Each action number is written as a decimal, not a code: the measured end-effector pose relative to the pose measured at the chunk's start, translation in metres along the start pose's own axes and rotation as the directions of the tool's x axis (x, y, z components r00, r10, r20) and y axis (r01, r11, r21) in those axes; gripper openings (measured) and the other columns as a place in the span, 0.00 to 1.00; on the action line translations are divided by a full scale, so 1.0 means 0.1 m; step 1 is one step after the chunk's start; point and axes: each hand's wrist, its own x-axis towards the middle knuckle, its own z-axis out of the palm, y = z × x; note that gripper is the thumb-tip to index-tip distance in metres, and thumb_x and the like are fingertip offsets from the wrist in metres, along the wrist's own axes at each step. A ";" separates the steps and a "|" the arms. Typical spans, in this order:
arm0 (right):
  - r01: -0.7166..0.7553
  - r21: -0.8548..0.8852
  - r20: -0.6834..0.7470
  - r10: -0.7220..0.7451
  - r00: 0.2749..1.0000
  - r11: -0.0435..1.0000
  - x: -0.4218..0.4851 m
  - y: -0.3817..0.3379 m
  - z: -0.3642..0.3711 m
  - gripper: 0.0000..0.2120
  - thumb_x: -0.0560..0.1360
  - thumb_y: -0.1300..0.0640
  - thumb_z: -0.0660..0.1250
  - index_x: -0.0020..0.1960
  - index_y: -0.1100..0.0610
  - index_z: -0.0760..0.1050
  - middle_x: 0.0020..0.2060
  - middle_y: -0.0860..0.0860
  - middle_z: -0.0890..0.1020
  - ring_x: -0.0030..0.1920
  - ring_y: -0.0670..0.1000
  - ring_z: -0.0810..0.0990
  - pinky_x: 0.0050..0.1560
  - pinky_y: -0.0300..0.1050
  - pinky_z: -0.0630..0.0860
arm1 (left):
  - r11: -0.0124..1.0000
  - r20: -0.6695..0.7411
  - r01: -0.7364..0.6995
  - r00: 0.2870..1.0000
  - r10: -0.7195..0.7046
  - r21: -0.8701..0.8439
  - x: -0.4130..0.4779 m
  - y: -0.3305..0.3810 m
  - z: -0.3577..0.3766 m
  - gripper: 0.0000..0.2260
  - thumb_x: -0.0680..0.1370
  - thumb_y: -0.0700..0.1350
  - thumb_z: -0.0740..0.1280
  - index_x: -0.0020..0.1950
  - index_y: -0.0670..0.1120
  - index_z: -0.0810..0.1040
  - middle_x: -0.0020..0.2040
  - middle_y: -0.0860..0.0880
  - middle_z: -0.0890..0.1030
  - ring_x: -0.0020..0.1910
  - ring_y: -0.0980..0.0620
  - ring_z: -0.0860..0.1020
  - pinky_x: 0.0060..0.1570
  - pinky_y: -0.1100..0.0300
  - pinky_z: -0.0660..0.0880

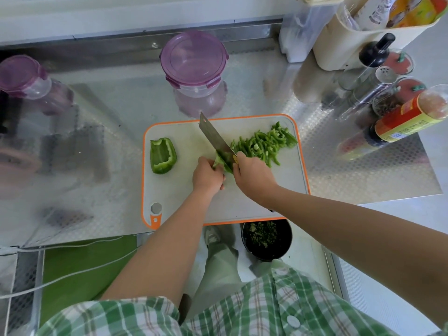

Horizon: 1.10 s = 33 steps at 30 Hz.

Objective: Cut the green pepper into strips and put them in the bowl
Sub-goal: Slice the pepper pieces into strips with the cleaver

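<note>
Three lots of green pepper on the white orange-rimmed cutting board (169, 190): a flat green pepper piece (224, 161) near the middle, a hollow green pepper half (162, 156) well apart at the left, and a heap of thin green pepper strips (264, 144) at the right. Flat piece pinned down by the left hand (208, 177), fingers curled onto its near end. Crossed by the broad steel cleaver (213, 137), edge down on that piece just beside the left fingertips, tip pointing toward the board's far edge. Cleaver gripped by the right hand (252, 175), fingers wrapped round a handle that is mostly hidden. Nearest strips just beside the heel of the blade.

Beyond the board, on the shiny metal counter (109, 141), a clear round tub with a purple clip lid (194, 59); a second purple-lidded tub (21, 73) far left. At the right, a steel shaker (385, 76) and a red-labelled bottle (409, 117) among other bottles. Below the counter's near edge, a black round container (244, 243) holding green scraps.
</note>
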 end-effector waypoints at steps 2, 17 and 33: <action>-0.009 -0.073 0.011 0.010 1.000 0.997 0.02 -0.03 0.02 0.05 0.81 0.58 0.53 0.46 0.57 0.61 0.31 0.53 0.69 0.32 0.56 0.70 0.29 0.46 0.63 | 1.000 0.011 -0.002 1.000 0.002 0.005 0.02 0.01 -0.01 0.04 0.82 0.43 0.59 0.52 0.44 0.68 0.41 0.45 0.80 0.25 0.49 0.74 0.24 0.62 0.64; 0.037 0.128 -0.070 -0.028 0.997 0.991 0.00 0.08 -0.07 0.10 0.81 0.55 0.55 0.43 0.58 0.61 0.28 0.51 0.67 0.28 0.54 0.67 0.28 0.45 0.58 | 0.987 -0.183 0.013 0.982 -0.042 -0.158 -0.03 0.01 -0.07 0.11 0.73 0.42 0.75 0.38 0.48 0.72 0.38 0.46 0.81 0.28 0.46 0.80 0.42 0.47 0.82; 0.019 -0.064 0.004 -0.019 1.000 0.998 0.04 -0.11 0.01 0.07 0.82 0.56 0.53 0.46 0.58 0.60 0.29 0.51 0.65 0.33 0.58 0.70 0.33 0.47 0.64 | 0.990 -0.179 0.057 0.981 -0.080 -0.131 0.01 0.08 -0.14 0.12 0.70 0.39 0.77 0.34 0.45 0.74 0.30 0.48 0.79 0.26 0.50 0.79 0.42 0.50 0.82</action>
